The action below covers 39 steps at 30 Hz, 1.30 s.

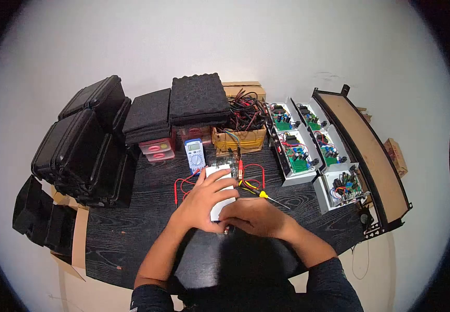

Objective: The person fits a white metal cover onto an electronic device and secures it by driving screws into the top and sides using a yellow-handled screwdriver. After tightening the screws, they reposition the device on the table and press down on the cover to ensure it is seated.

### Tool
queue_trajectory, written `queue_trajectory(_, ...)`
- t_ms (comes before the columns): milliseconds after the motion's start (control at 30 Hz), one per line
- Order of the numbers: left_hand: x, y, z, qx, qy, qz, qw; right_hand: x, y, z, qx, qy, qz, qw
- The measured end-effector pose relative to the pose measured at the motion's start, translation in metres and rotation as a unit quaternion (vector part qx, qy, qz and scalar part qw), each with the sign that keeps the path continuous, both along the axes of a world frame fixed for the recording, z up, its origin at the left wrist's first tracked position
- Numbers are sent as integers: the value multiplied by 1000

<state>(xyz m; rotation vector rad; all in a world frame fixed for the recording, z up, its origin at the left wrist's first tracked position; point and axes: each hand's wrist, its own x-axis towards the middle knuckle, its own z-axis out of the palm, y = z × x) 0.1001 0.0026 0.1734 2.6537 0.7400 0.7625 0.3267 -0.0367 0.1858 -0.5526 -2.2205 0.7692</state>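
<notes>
A white box-like case (pixel 222 205) lies near the middle of the dark table. My left hand (pixel 201 200) spans it, fingers spread over its face and thumb at its lower end, holding it. My right hand (pixel 256 217) is closed at the lower right edge of the case; whatever its fingertips pinch is hidden. Just beyond the case sits a blue-and-white multimeter (pixel 196 157) with red test leads (pixel 263 174) looping on both sides. To the right of the case lies a yellow-and-black screwdriver (pixel 259 193), its shaft pointing away from my hands.
Black hard cases (pixel 71 151) are stacked at left. Black foam sheets (pixel 199 99) rest on plastic drawers (pixel 161 155). A cardboard box (pixel 248 141) holds tangled cables (pixel 246 112). Several white open housings with green circuit boards (pixel 300 164) stand at right, beside a long black-framed panel (pixel 363 145).
</notes>
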Motion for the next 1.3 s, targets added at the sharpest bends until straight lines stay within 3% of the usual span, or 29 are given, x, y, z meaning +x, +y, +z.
queue_trajectory(567, 3, 2, -3, 34, -14, 6, 999, 1, 8, -6, 202, -100, -17, 974)
queue_trajectory(767, 2, 0, -2, 12, -1, 10, 1000, -1, 6, 1, 178, -54, -6, 983)
queue_trajectory(867, 3, 0, -2, 30, -14, 13, 999, -2, 7, 0, 223, -72, -12, 972)
queue_trajectory(967, 3, 1, -4, 31, -17, 11, 999, -3, 3, 6, 140, -61, -39, 987)
queue_trajectory(1167, 1, 1, -4, 4, -17, 2, 1000, -6, 0, 11, 119, -91, -67, 986)
queue_trajectory(1300, 1, 1, -6, 19, -18, 8, 1000, -5, 5, 13, 134, -36, -3, 990)
